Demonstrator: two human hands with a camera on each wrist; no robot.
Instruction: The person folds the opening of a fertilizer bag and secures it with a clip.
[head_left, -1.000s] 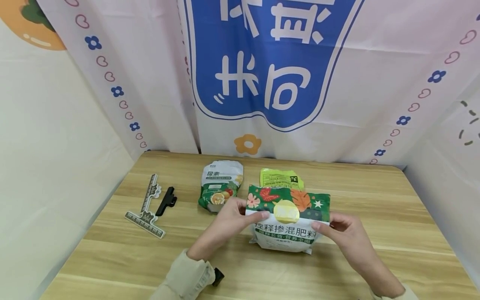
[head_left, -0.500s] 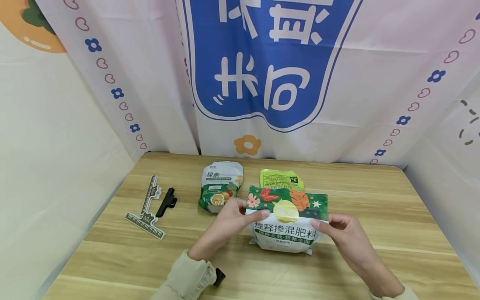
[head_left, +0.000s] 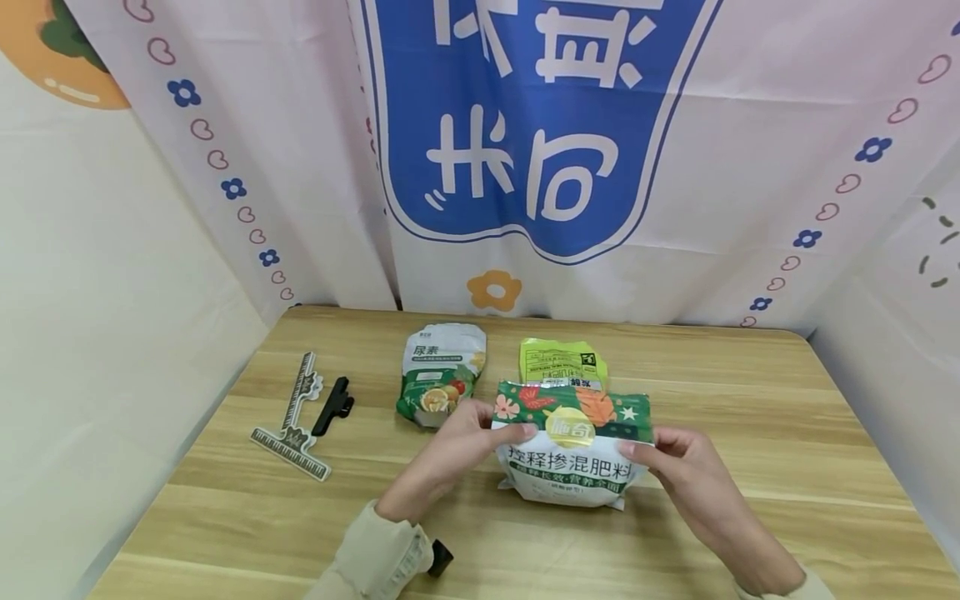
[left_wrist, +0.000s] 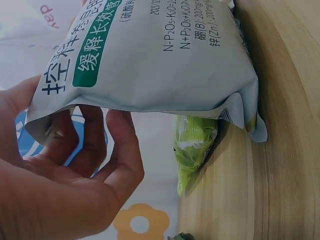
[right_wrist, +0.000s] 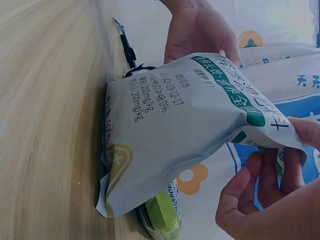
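A white fertilizer bag [head_left: 566, 471] with a green, leaf-printed top band stands on the table in the head view. My left hand [head_left: 468, 437] pinches its upper left side, thumb in front and fingers behind. At the upper right side my right hand [head_left: 686, 467] grips it the same way. The left wrist view shows the left hand's curled fingers [left_wrist: 120, 150] behind the bag [left_wrist: 165, 65]. In the right wrist view the bag's lower edge meets the wood, and the right hand [right_wrist: 275, 200] holds its top corner. The green band's upper edge leans back.
A yellow-green bag [head_left: 562, 360] lies behind the held bag, partly covered by it. Left of it is a white and green pouch [head_left: 442, 375]. Two ruler-patterned clips [head_left: 291, 452] and a black clip [head_left: 332, 407] lie at the left. A small black object [head_left: 441, 558] sits by the left sleeve.
The bag's top band has tipped back and lower, showing more of the yellow-green bag behind it. The right hand has shifted slightly left; both hands keep their hold.
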